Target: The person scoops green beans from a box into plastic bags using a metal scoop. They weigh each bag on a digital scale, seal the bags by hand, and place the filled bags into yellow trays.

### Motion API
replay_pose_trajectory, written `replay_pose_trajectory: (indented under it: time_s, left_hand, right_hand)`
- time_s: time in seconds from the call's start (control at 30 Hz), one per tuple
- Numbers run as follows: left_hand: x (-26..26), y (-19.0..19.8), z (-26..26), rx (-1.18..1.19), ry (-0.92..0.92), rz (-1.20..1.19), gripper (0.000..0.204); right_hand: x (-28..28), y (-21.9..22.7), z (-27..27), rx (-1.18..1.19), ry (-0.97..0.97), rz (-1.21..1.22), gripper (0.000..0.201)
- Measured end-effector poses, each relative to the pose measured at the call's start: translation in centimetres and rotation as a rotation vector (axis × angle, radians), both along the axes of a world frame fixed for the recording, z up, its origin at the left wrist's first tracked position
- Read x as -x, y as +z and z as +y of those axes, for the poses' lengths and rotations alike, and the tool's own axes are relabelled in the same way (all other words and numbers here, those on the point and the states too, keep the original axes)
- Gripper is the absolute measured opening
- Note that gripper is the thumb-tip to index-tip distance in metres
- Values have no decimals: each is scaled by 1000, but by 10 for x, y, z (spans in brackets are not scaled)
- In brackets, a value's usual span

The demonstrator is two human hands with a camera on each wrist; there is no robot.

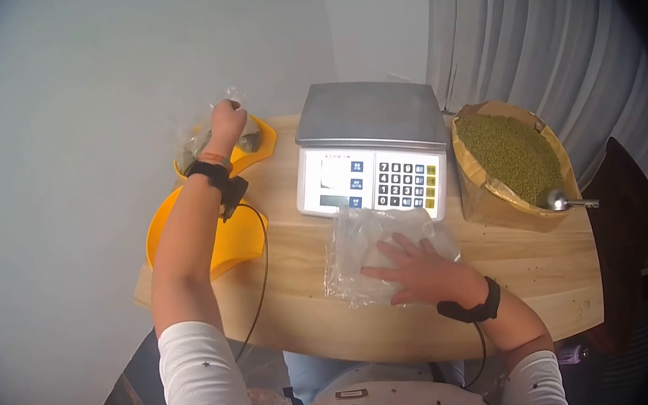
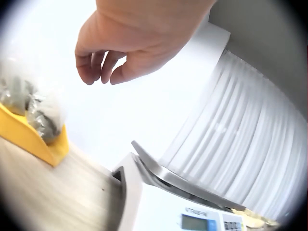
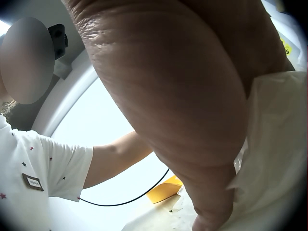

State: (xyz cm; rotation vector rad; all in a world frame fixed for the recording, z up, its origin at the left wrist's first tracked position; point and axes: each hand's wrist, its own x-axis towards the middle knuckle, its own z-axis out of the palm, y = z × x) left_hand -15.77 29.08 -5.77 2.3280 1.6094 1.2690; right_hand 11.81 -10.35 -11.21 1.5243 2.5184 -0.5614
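Observation:
Over the far yellow tray (image 1: 267, 146) is my left hand (image 1: 228, 123). The left wrist view shows the same hand (image 2: 139, 36) hanging with loosely bent fingers and nothing between them. Clear bags with dark green contents (image 2: 44, 118) sit in that tray, left of and below the hand in this view; the forearm partly covers them in the head view. With fingers spread, my right hand (image 1: 421, 271) rests flat on a stack of clear plastic bags (image 1: 345, 263) in front of the scale. Its palm side fills much of the right wrist view.
A digital weighing scale (image 1: 366, 120) stands mid-table, its metal plate bare. To its right, an open sack (image 1: 502, 201) holds small green beans (image 1: 508, 151) and a metal scoop (image 1: 557, 200). A second yellow tray (image 1: 244, 241) lies under my left forearm. Cables hang from both wrists.

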Motion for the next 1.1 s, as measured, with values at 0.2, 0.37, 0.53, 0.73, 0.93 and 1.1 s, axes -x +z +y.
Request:
replay_pose_trajectory:
  time_s: [0.2, 0.37, 0.53, 0.73, 0.93, 1.1]
  left_hand:
    - [-10, -22, 49, 160, 164, 75, 40]
    - [2, -60, 81, 358, 129, -63, 41]
    - [21, -55, 76, 313, 76, -321, 34]
    - [36, -19, 58, 129, 46, -317, 32]
    - [23, 40, 18, 70, -123, -299, 34]
    - [-19, 109, -63, 223, -286, -347, 35]
  right_hand:
    - [-2, -2, -2, -56, 22, 6, 76]
    - [-11, 8, -2, -31, 55, 25, 76]
    - [-21, 33, -10, -116, 55, 86, 72]
    - [-31, 51, -17, -234, 82, 162, 65]
    - [-38, 73, -25, -307, 49, 353, 55]
    - [-45, 78, -23, -320, 26, 434, 52]
